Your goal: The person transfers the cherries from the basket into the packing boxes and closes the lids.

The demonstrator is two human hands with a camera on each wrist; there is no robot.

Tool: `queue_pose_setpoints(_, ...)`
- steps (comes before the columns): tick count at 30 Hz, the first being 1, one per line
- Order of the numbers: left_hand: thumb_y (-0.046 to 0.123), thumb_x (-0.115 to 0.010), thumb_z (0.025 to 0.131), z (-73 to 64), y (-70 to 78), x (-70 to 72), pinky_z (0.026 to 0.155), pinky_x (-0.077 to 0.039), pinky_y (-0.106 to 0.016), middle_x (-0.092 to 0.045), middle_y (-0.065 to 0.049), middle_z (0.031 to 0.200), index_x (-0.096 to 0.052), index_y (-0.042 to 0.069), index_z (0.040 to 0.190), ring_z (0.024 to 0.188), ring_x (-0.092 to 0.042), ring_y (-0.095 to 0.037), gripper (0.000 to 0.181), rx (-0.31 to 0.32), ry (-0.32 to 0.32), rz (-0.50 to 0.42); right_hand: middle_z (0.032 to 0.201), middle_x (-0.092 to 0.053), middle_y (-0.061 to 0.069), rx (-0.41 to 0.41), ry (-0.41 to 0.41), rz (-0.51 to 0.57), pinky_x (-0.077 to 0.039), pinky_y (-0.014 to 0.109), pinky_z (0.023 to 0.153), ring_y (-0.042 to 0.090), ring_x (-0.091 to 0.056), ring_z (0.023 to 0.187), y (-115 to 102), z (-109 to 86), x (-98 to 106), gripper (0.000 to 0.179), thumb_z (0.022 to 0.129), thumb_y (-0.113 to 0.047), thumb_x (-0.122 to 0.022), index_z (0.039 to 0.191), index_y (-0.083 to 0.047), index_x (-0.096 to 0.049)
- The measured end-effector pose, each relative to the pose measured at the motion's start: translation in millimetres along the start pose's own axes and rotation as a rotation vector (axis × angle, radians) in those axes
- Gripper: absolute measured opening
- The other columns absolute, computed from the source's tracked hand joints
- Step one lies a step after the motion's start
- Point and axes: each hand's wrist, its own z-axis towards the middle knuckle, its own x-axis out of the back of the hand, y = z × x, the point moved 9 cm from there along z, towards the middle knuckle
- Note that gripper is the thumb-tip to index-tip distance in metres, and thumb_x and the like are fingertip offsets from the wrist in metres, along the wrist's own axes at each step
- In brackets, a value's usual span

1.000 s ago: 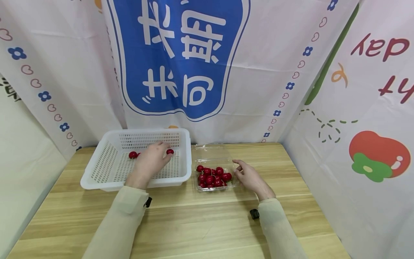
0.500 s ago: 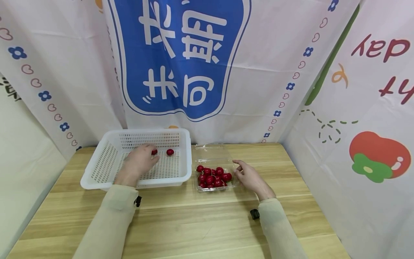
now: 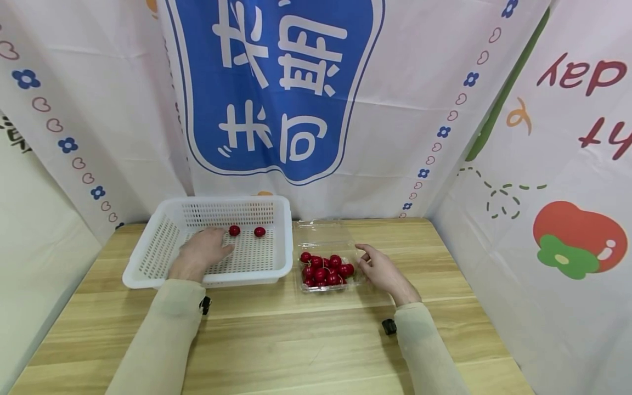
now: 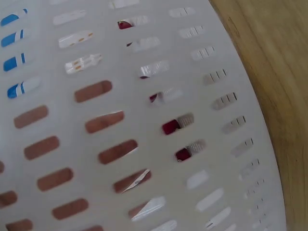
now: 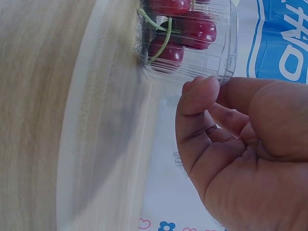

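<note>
My left hand is inside the white plastic basket, its thumb spread apart from the fingers. The hand covers part of the basket floor, and its fingertips are hard to see. Two cherries, one beside the fingers and another farther right, lie on the floor. In the left wrist view, the slotted basket wall hides most of the hand. My right hand pinches the edge of a clear plastic clamshell box between thumb and fingers. Several red cherries, some with green stems, fill the box.
The box's clear lid leans open toward the back. Basket and box stand side by side on a wooden table, near its rear edge. A printed cloth hangs behind, with another printed cloth at the right.
My left hand has moved left inside the basket, uncovering a cherry near the middle and covering the ones at the left. The right hand and the box have stayed in place.
</note>
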Motion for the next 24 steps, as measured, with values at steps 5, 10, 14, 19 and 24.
queue_pose_setpoints(5,0.033,-0.068,0.117,-1.5,-1.3,-1.0,0.129,-0.049,-0.081,-0.053,-0.043,0.170,-0.051,-0.015,0.166,0.157,-0.054,-0.066,0.071,0.025,-0.021,0.015,0.120,-0.074,0.020,0.001,-0.003,-0.005,-0.055,0.026,0.060,0.023,-0.069,0.074,-0.7,-0.7,-0.4,0.054,0.123,-0.009,-0.058,0.175,-0.001,-0.048)
queue_pose_setpoints(10,0.029,-0.071,0.115,-1.7,-3.4,-1.2,0.123,-0.055,-0.078,-0.058,-0.043,0.164,-0.056,-0.016,0.160,0.149,-0.060,-0.066,0.066,0.027,-0.018,0.037,0.119,-0.074,0.021,0.005,-0.003,0.010,-0.057,0.028,0.060,0.023,-0.070,0.073,-1.6,-1.2,0.1,0.054,0.123,-0.007,-0.057,0.175,0.000,-0.047)
queue_pose_setpoints(14,0.020,-0.078,0.109,-1.5,-5.8,-2.6,0.112,-0.062,-0.075,-0.066,-0.040,0.152,-0.066,-0.012,0.150,0.135,-0.068,-0.060,0.054,0.027,-0.019,0.025,0.119,-0.074,0.021,0.005,-0.002,0.009,-0.056,0.028,0.060,0.023,-0.069,0.072,-1.4,-1.2,0.6,0.054,0.122,-0.006,-0.057,0.175,0.000,-0.047)
queue_pose_setpoints(19,0.003,-0.079,0.100,-1.8,-4.8,-1.9,0.091,-0.066,-0.059,-0.075,-0.029,0.129,-0.076,-0.005,0.129,0.108,-0.070,-0.042,0.030,0.009,-0.019,0.001,0.119,-0.074,0.021,0.006,0.000,0.010,-0.056,0.027,0.059,0.025,-0.070,0.072,-1.0,-1.2,0.8,0.054,0.122,-0.006,-0.057,0.175,0.000,-0.047)
queue_pose_setpoints(24,-0.005,-0.072,0.096,-4.3,-1.7,0.6,0.079,-0.062,-0.049,-0.077,-0.024,0.118,-0.079,-0.001,0.117,0.096,-0.065,-0.034,0.022,-0.007,-0.020,-0.025,0.119,-0.074,0.021,0.002,0.000,0.003,-0.054,0.027,0.059,0.028,-0.071,0.073,-1.5,-2.1,1.2,0.054,0.122,-0.007,-0.057,0.175,-0.001,-0.048)
